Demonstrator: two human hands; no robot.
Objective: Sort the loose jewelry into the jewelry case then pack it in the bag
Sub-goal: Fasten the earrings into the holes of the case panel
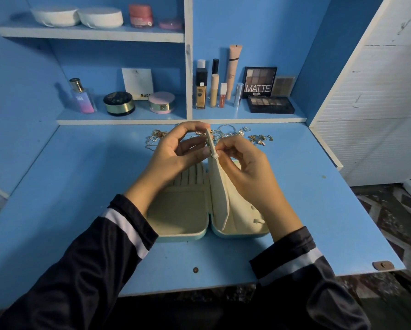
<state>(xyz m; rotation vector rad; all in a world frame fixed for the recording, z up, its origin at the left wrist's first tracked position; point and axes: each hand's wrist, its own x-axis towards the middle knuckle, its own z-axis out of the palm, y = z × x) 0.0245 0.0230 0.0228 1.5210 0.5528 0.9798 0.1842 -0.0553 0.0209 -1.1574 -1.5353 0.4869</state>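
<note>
A pale teal jewelry case (180, 236) lies open flat on the blue desk, its cream lining showing. A cream inner flap (220, 194) stands upright along the hinge. My left hand (176, 153) pinches the flap's top edge. My right hand (245, 167) pinches the small snap tab on the flap. The left half shows ring rolls and a bare compartment; the right half is partly hidden behind my right hand. Loose gold and silver jewelry (259, 138) lies in a row behind my hands, partly hidden by them. No bag is in view.
Behind the jewelry a low shelf (247, 120) carries makeup bottles, palettes (270, 104), a perfume bottle (81, 97) and powder jars. An upper shelf holds round white boxes. A white panel (378, 103) bounds the desk's right side. The desk's front edge (199, 290) is near my body.
</note>
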